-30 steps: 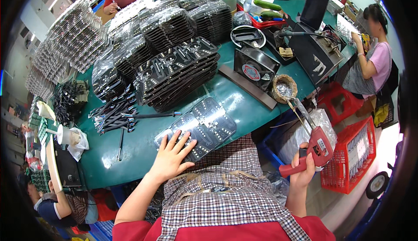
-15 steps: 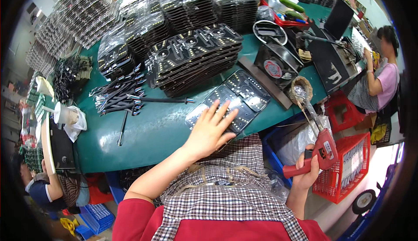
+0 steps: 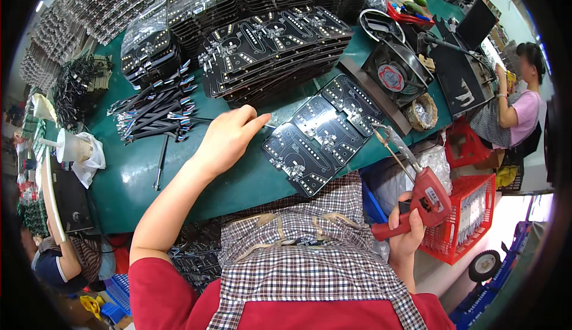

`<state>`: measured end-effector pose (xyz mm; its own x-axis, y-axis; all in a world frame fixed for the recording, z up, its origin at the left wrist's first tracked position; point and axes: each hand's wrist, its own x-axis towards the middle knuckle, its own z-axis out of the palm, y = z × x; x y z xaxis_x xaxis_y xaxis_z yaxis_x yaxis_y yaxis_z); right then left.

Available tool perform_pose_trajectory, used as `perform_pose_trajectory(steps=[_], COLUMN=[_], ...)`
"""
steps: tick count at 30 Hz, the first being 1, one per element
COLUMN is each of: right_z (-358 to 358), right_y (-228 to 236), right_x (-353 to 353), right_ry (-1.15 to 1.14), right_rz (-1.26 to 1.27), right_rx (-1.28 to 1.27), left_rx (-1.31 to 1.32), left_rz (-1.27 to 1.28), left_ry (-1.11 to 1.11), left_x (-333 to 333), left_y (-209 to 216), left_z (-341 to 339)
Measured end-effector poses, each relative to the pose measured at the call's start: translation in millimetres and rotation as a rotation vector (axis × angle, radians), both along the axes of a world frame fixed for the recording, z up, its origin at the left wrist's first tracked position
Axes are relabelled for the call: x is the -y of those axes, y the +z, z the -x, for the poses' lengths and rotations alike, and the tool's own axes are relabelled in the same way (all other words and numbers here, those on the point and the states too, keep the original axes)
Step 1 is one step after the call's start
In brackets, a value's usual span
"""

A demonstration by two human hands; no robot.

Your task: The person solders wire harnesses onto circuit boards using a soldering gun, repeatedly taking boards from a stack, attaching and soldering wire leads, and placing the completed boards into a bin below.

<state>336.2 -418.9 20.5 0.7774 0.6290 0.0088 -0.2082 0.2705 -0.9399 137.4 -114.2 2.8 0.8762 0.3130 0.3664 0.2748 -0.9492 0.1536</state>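
My left hand [image 3: 229, 140] is closed over a short black cable [image 3: 201, 120], whose wire end pokes out past the fingertips. Its fingers hide the middle of the cable. Just to the right lies a panel of black circuit boards [image 3: 326, 128], flat on the table near the front edge, with metal parts and small light dots on it. My right hand [image 3: 406, 233] grips a red soldering gun [image 3: 431, 200] by its handle. The gun's tip points up and left, close to the panel's right corner. Left of my left hand lies a loose pile of black cables [image 3: 149, 120] with stripped coloured ends.
A tall stack of board panels [image 3: 268, 50] stands behind. A dark bar [image 3: 375, 96], a small fan [image 3: 396, 76] and a round pot [image 3: 422, 114] line the right side. At left is a white spool [image 3: 74, 146]. A red crate [image 3: 462, 220] stands at lower right; a co-worker [image 3: 518, 103] sits beyond.
My left hand has left the panel, moved left and taken hold of the cable. The soldering gun's tip has come away from the pot and moved left toward the panel.
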Motion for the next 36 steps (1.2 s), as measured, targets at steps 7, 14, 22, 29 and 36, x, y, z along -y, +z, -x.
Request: perform_pose_trajectory(steps=[7,14,22,29,36], right_z=[19,30,39,42,44], right_y=[-4,-7,-10,-8,-6], right_x=[5,4,2,2,-3], right_ry=[0.162,0.499,0.580,0.609,0.608], right_rz=[0.133,0.249,0.397,0.458,0.431], right_rx=[0.080,0.011,-0.065,-0.057,0.040], left_rx=[0.283,0.305,0.214,0.304,0.298], left_rz=[0.126,0.358,0.305,0.336,0.383], left_ry=[0.133,0.182,0.220,0.225,0.209], left_x=[84,111,115,114,111], left_y=[-11,-37,-39,-44,-41], left_z=[9,14,16,12,12])
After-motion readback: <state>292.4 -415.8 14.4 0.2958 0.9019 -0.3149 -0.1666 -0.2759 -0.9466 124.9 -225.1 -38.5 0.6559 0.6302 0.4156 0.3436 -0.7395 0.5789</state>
